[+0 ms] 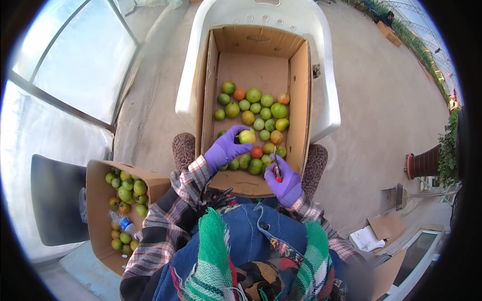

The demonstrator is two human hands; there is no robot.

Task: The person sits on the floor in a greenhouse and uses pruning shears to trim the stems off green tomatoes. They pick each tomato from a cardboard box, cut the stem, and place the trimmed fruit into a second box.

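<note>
My left hand point(228, 148), in a purple glove, holds a yellowish-green tomato point(247, 137) between thumb and fingers over a cardboard box point(256, 69). Red-handled snips point(278, 171) are gripped in my right hand point(284, 184), also gloved in purple, with their metal blades pointing away from me. Below and around both hands, many loose tomatoes lie in the near half of the box. Most are green, such as a large one point(253, 95); a few are orange, and a red one point(257, 152) lies between my hands. My left hand hides some of them.
The box rests on a white plastic chair point(329, 90) before my knees. At my left, a second cardboard box point(96, 210) contains tomatoes and a plastic bottle point(127, 225). A dustpan point(389, 199) and a plant pot point(423, 166) stand at right. A person point(386, 19) is far off beside boxes.
</note>
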